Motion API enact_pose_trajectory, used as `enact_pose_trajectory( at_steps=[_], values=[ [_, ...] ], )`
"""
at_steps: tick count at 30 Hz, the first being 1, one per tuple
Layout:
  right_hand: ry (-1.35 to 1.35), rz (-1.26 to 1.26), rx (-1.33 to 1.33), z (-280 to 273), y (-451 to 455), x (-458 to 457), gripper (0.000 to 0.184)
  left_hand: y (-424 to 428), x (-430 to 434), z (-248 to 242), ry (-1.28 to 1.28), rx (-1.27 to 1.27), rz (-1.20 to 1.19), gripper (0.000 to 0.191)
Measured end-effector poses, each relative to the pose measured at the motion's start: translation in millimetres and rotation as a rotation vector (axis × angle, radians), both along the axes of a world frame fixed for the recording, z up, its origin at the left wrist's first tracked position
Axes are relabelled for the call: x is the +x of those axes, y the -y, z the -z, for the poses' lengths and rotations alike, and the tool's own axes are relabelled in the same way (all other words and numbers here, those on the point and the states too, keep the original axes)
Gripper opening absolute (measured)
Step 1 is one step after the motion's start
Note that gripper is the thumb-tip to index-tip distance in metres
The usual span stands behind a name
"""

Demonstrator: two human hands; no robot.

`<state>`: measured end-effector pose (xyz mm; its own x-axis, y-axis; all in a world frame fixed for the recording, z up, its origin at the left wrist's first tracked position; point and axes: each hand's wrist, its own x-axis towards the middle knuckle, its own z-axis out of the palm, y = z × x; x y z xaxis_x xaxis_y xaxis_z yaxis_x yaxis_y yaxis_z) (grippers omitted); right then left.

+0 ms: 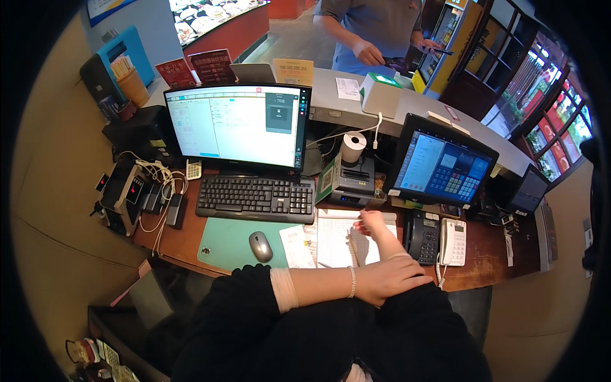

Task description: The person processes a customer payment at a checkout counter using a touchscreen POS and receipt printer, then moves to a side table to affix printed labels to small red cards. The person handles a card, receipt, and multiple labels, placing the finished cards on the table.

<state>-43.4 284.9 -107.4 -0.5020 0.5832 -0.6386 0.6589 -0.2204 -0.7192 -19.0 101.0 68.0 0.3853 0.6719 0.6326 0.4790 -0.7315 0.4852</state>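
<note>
My left hand (394,279) lies across my right forearm, its fingers resting on the black sleeve near the elbow. Beyond it, my right hand (371,223) hovers at or rests on the top of a ruled paper pad (334,238), just in front of a receipt printer (355,176); its fingers are partly hidden. A pencil (353,246) lies on the pad beside my right forearm. Left of the pad are a paper slip (296,246) and a computer mouse (260,246) on a green mat (219,243). A black keyboard (255,196) sits behind the mat.
Two monitors (234,126) (444,164) stand on the desk. Telephones (422,236) (452,241) sit right of the pad. Cables and small devices (176,210) crowd the left. A payment scanner box (381,95) stands on the raised counter (329,102), with a person (370,28) beyond it.
</note>
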Motion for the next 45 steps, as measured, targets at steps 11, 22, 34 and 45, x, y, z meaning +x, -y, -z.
enact_pose_trajectory(
  at_steps=[11,22,34,45],
  values=[
    [-0.271,0.22,-0.031,-38,-222,221,0.027,26,5,87,0.422,-0.54,-0.81,0.068],
    [-0.593,0.739,0.154,-21,-295,288,0.049,70,63,118,0.692,-0.52,-1.275,0.054],
    [-0.774,0.79,0.051,-40,-286,234,0.076,42,96,113,0.767,-0.761,-0.845,0.029],
    [-0.796,0.792,0.025,-35,-291,238,0.065,26,98,115,0.665,-0.895,-0.879,0.031]
  ],
)
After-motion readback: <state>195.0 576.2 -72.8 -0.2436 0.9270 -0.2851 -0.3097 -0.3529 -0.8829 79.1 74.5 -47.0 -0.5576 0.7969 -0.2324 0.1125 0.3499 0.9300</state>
